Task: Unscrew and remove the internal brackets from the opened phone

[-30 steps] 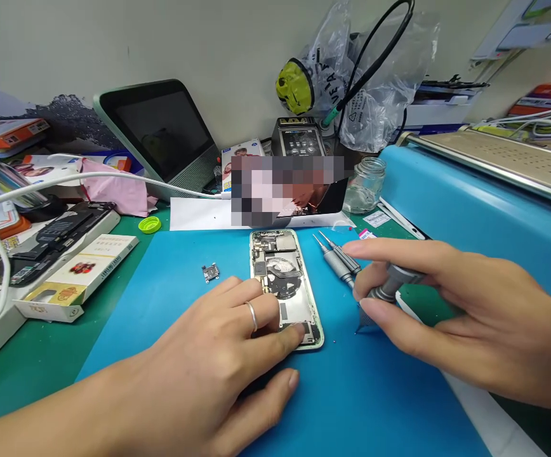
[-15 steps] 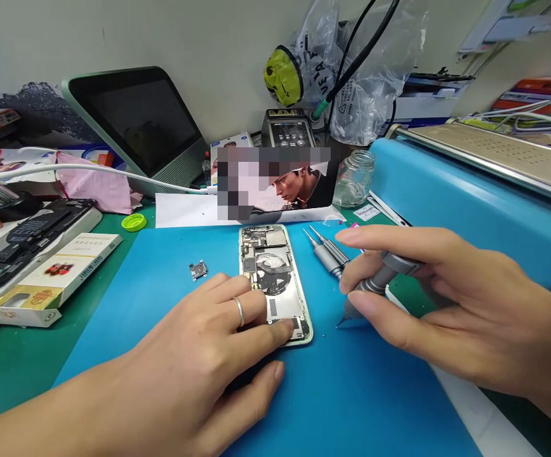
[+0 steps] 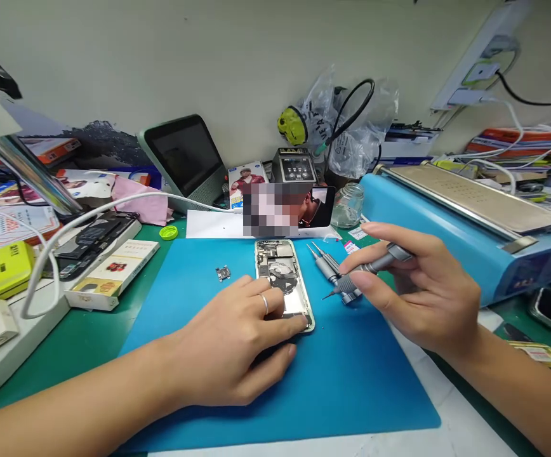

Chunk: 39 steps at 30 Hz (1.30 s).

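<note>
An opened phone (image 3: 296,279) with its inner parts bare lies on a blue mat (image 3: 346,374). My left hand (image 3: 232,339) rests over its lower left side, fingers stretched, the index fingertip touching the phone's bottom end. In my right hand (image 3: 428,289), a grey precision screwdriver (image 3: 380,261) is gripped between the fingers and thumb. Its tip points down and left, to the right of the phone and apart from it. Beneath and behind it lie more screwdrivers (image 3: 322,260). A small metal phone part (image 3: 223,273) sits left of the phone.
Behind the mat stand a lit phone screen (image 3: 317,208) and a glass jar (image 3: 348,204). A blue machine (image 3: 470,235) borders the right. On the left are a cigarette box (image 3: 123,270), a white cable (image 3: 99,208), a green cap (image 3: 168,233) and a smart display (image 3: 185,152).
The camera view has shifted back, showing more of the bench. The screwdriver tip has lifted from near the mat and moved closer to the other screwdrivers. My left hand stays on the phone.
</note>
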Motion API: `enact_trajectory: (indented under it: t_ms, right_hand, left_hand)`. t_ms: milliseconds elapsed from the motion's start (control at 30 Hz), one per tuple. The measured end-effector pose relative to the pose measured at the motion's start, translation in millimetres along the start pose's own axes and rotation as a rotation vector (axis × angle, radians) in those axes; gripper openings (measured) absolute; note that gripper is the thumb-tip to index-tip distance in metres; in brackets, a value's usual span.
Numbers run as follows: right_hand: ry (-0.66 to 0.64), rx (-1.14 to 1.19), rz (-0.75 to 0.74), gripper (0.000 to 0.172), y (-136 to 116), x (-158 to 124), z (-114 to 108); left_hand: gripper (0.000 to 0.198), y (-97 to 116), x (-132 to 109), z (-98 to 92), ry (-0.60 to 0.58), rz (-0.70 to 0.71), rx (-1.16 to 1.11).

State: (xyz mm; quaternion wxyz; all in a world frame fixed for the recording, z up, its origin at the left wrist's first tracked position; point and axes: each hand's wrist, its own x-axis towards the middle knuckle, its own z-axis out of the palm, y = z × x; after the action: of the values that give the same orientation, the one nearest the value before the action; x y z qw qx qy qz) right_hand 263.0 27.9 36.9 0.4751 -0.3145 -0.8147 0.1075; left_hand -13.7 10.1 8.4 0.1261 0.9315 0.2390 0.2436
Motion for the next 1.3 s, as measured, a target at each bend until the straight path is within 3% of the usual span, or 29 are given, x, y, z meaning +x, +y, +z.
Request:
enact_trajectory:
  t_ms: [433, 1300]
  right_hand:
    - [0.033, -0.051, -0.134, 0.06, 12.5, -2.2, 15.6]
    - [0.04, 0.155, 0.164, 0.046, 8.3, -3.6, 10.0]
  left_hand:
    - [0.027, -4.6, -0.1, 0.7, 0.005, 0.019, -0.116]
    - [0.028, -0.6, 6.5, -5.6, -0.047, -0.071, -0.148]
